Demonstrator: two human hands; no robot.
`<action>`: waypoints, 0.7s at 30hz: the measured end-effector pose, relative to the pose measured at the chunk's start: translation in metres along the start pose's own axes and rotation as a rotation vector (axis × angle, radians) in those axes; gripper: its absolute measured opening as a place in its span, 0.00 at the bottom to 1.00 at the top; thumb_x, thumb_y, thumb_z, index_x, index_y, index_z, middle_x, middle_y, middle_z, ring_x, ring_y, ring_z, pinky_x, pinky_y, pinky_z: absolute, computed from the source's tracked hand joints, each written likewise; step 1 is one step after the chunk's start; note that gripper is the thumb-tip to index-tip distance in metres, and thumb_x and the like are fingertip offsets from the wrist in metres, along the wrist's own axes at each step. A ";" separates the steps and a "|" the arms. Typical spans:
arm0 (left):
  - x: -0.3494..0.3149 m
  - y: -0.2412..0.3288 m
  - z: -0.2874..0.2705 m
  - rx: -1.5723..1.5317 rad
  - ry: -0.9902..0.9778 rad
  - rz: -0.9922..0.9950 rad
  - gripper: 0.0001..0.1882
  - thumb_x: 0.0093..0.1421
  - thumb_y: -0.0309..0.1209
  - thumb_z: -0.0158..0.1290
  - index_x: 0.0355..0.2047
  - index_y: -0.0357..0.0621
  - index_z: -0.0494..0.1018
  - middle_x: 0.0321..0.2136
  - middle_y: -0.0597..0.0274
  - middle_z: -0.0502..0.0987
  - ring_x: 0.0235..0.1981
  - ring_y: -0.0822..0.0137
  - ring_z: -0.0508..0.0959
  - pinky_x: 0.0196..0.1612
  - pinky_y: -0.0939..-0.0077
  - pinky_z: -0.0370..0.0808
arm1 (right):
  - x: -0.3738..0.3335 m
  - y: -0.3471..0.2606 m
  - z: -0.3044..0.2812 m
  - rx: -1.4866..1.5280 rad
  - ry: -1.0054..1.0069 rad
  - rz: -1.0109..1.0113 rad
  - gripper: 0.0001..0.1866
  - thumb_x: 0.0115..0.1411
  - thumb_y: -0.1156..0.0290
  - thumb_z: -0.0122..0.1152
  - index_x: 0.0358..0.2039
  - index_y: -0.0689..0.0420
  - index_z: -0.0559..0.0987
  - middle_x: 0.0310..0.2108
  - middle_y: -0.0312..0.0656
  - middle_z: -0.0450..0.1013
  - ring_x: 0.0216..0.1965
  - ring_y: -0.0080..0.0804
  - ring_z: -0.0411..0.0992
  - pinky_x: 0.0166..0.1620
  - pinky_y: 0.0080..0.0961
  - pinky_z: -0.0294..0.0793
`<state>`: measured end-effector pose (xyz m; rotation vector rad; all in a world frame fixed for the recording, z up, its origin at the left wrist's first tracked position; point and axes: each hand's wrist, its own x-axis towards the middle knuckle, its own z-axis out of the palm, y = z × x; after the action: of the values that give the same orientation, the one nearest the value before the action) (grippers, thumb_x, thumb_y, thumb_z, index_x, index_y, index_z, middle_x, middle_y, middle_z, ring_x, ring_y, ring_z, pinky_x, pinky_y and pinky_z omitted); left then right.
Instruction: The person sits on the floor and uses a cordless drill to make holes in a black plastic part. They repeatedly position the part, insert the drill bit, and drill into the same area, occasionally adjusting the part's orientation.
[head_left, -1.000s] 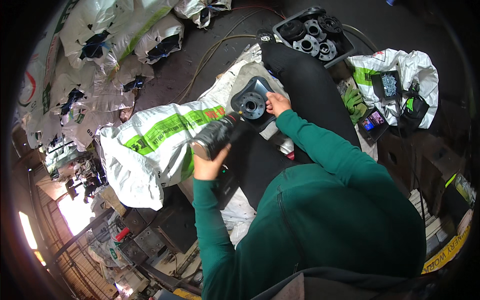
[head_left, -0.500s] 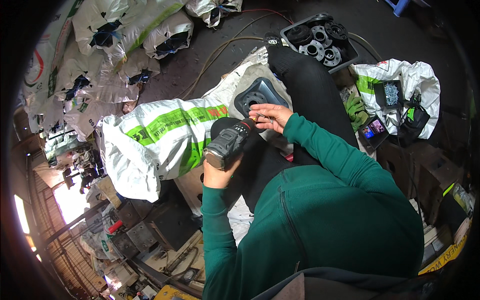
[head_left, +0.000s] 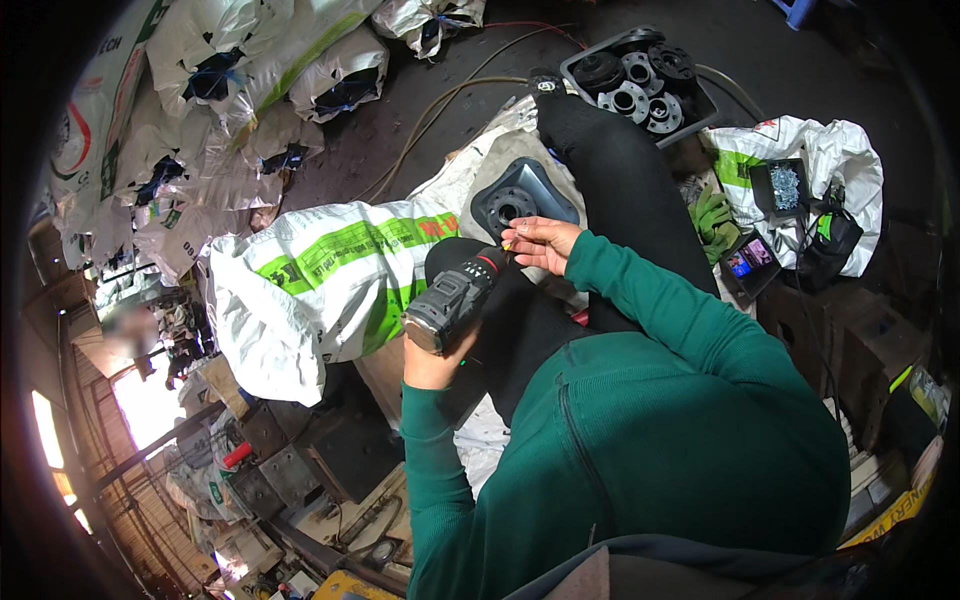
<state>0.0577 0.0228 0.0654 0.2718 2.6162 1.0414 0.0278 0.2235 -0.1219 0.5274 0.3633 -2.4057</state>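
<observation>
My left hand is wrapped round the grip of a grey cordless drill with a red ring at its chuck. The drill points away from me and to the right. At its tip the fingers of my right hand are pinched together; whatever small thing they hold is too small to make out. Just beyond them, between my legs, lies a dark metal part with curved edges. A round black flange with holes sits on it, partly behind my right fingers.
A grey crate of round flanged parts stands at the far right. Nearer are a black box of small screws, a lit phone and green gloves. A white and green sack spreads left; stuffed sacks are piled far left.
My right fingers have drawn together at the drill's tip and sit slightly lower. The drill has shifted slightly left and down. A person has come into view at the far left.
</observation>
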 end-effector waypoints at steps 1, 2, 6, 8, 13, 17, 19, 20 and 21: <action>-0.002 0.000 0.001 -0.022 0.012 -0.023 0.18 0.46 0.29 0.62 0.38 0.39 0.74 0.34 0.57 0.78 0.34 0.64 0.79 0.39 0.71 0.74 | 0.000 0.001 0.000 0.030 0.009 0.024 0.12 0.62 0.70 0.50 0.46 0.57 0.69 0.45 0.42 0.72 0.43 0.30 0.74 0.42 0.28 0.78; -0.003 0.000 0.002 -0.044 0.023 -0.044 0.18 0.46 0.29 0.62 0.38 0.39 0.74 0.34 0.57 0.78 0.34 0.64 0.79 0.38 0.71 0.74 | 0.001 0.003 0.000 0.027 -0.020 0.014 0.12 0.62 0.70 0.50 0.46 0.57 0.69 0.45 0.42 0.72 0.43 0.30 0.74 0.42 0.28 0.78; -0.003 -0.004 0.004 0.018 0.005 -0.027 0.18 0.46 0.29 0.62 0.38 0.39 0.74 0.34 0.56 0.78 0.34 0.63 0.79 0.38 0.71 0.74 | -0.001 0.003 -0.001 0.000 -0.004 0.012 0.12 0.62 0.70 0.51 0.46 0.57 0.70 0.45 0.42 0.72 0.42 0.29 0.74 0.42 0.27 0.78; -0.003 -0.007 0.003 0.021 -0.002 -0.008 0.18 0.46 0.29 0.62 0.38 0.39 0.74 0.34 0.55 0.78 0.35 0.61 0.79 0.39 0.71 0.74 | -0.001 0.003 -0.001 -0.024 0.011 0.027 0.12 0.62 0.71 0.51 0.46 0.57 0.70 0.44 0.41 0.73 0.41 0.28 0.75 0.41 0.27 0.79; 0.003 -0.013 0.000 0.217 -0.083 0.103 0.22 0.46 0.29 0.60 0.43 0.39 0.71 0.37 0.54 0.77 0.38 0.60 0.78 0.42 0.72 0.73 | 0.001 0.005 -0.003 -0.092 0.025 0.064 0.11 0.60 0.71 0.54 0.43 0.57 0.70 0.41 0.40 0.74 0.40 0.26 0.74 0.44 0.30 0.76; -0.001 -0.010 0.009 0.278 -0.063 0.138 0.24 0.46 0.24 0.58 0.46 0.39 0.69 0.41 0.54 0.76 0.42 0.61 0.77 0.45 0.74 0.72 | 0.003 0.010 -0.007 -0.027 0.036 0.099 0.10 0.59 0.70 0.54 0.42 0.57 0.72 0.40 0.39 0.75 0.38 0.24 0.74 0.43 0.27 0.76; -0.004 -0.009 0.015 0.269 -0.036 0.176 0.24 0.46 0.21 0.57 0.47 0.39 0.69 0.43 0.55 0.75 0.43 0.62 0.77 0.46 0.75 0.72 | 0.005 0.013 -0.009 0.050 0.056 0.139 0.10 0.60 0.70 0.54 0.42 0.57 0.72 0.40 0.38 0.75 0.38 0.24 0.74 0.42 0.26 0.76; -0.004 -0.009 0.017 0.230 -0.038 0.149 0.24 0.46 0.21 0.57 0.47 0.39 0.69 0.43 0.55 0.75 0.43 0.62 0.77 0.46 0.75 0.72 | 0.006 0.015 -0.010 0.049 0.059 0.140 0.11 0.61 0.69 0.53 0.43 0.57 0.72 0.40 0.39 0.75 0.38 0.24 0.75 0.41 0.26 0.76; -0.003 -0.010 0.018 0.215 -0.045 0.124 0.24 0.46 0.22 0.57 0.47 0.39 0.69 0.43 0.55 0.75 0.43 0.62 0.77 0.46 0.75 0.72 | 0.008 0.018 -0.011 0.054 0.066 0.142 0.11 0.61 0.68 0.52 0.43 0.57 0.72 0.40 0.39 0.75 0.37 0.24 0.75 0.40 0.25 0.77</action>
<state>0.0666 0.0257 0.0469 0.5063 2.7010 0.7796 0.0367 0.2094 -0.1376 0.6364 0.2795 -2.2706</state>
